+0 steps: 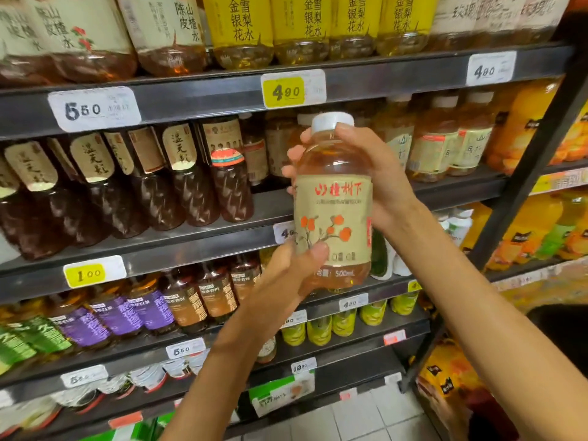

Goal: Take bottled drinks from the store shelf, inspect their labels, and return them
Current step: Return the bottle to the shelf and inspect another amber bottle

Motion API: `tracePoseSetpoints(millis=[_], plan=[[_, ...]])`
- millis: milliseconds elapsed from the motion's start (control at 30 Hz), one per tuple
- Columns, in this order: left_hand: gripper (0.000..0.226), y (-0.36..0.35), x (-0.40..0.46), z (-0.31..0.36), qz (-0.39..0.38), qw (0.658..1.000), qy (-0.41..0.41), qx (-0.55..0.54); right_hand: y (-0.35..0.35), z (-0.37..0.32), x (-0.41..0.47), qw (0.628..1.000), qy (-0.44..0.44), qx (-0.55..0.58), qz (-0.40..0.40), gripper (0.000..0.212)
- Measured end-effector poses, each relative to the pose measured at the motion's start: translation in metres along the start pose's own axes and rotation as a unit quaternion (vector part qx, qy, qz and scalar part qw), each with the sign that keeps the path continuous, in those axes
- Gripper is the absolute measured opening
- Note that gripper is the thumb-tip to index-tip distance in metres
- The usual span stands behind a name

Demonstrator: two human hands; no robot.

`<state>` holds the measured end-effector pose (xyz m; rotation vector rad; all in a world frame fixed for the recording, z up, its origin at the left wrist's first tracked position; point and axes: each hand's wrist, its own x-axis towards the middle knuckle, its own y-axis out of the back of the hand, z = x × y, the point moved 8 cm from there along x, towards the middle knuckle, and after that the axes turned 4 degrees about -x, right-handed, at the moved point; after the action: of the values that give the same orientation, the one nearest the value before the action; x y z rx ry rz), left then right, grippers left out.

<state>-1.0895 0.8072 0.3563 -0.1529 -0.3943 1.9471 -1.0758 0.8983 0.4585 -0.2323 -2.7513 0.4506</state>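
- A bottle (333,205) of pale amber drink is off the shelf and held upright in the centre of the frame, in front of the shelves (203,97) rather than on them — so the taking step looks done for this one.
- The right hand (372,173) grasps it high up, fingers wrapped round the back of the shoulder and thumb just under the white cap (332,120).
- The left hand (292,265) grips it low down from the left, thumb pressed on the front of the label (333,218) near its lower edge.
- The beige label with red characters and orange fruit faces the camera squarely, so I judge the inspection to be the step in hand.
- Left to do, as far as can be judged: set this bottle back. Similar white-capped bottles (445,138) stand in the row just behind and to the right of it, on the second shelf from the top, which is the likely spot; the exact gap is hidden behind the hands.
- Many other drinks fill the frame — dark bottles (178,186) at middle left, yellow-labelled ones (241,27) along the top, purple-labelled ones (127,313) at lower left.
- Whether any of them have been looked at cannot be told.
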Motion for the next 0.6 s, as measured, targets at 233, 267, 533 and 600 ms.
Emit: tracePoseSetpoints(millis=[233, 267, 533, 600], plan=[[0.053, -0.003, -0.001, 0.013, 0.038, 0.997, -0.037, -0.051, 0.025, 0.006, -0.009, 0.972, -0.054, -0.151, 0.170, 0.020], [0.055, -0.004, -0.001, 0.012, 0.043, 0.995, -0.031, -0.081, 0.025, 0.007, -0.008, 0.974, -0.061, -0.148, 0.160, 0.021], [0.069, -0.036, -0.003, -0.008, -0.045, 0.954, 0.079, -0.285, 0.011, 0.019, -0.009, 0.992, -0.071, 0.088, 0.059, 0.034], [0.065, -0.033, -0.003, -0.008, -0.034, 0.964, 0.074, -0.254, 0.015, 0.011, -0.010, 0.994, -0.048, 0.054, 0.077, 0.031]])
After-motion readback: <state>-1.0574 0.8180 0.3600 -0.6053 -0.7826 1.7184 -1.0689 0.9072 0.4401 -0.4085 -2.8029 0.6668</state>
